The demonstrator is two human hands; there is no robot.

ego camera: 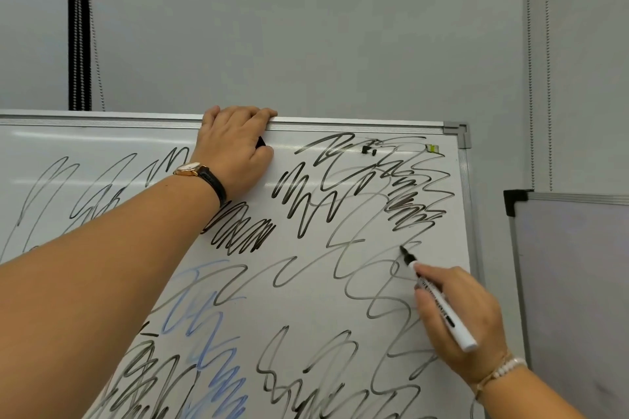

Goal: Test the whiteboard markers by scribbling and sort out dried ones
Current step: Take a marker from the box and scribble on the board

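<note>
My left hand (pixel 235 150) is at the top edge of the whiteboard (pixel 306 309), fingers curled over its metal frame and gripping it, with the palm lying against the board face just below the rim. Something small and black (pixel 261 142) sticks out between my thumb and palm there; I cannot tell what it is. My wristwatch (pixel 190 168), pale dial on a dark strap, sits lower on the board over a dense black scribble (pixel 245 231). My right hand (pixel 459 323) is toward the whiteboard's right edge, about halfway down the part I can see, fingers and thumb closed round a white-barrelled marker (pixel 442 306). The marker slants up and to the left, its black tip (pixel 404 251) touching the board surface at the end of a thin grey looping line, and its back end pokes out past my knuckles toward the frame. A beaded bracelet (pixel 503 371) circles that wrist. The board is covered in trial marks: heavy black zigzags near its upper right corner, faint grey loops across the middle and left, and pale blue scribbles (pixel 211 333) in the lower middle. A small yellow-green tag (pixel 432 148) sits near the top right corner. Right of the whiteboard stands a second board (pixel 578 282), and above it hang beaded blind cords (pixel 529 78).
</note>
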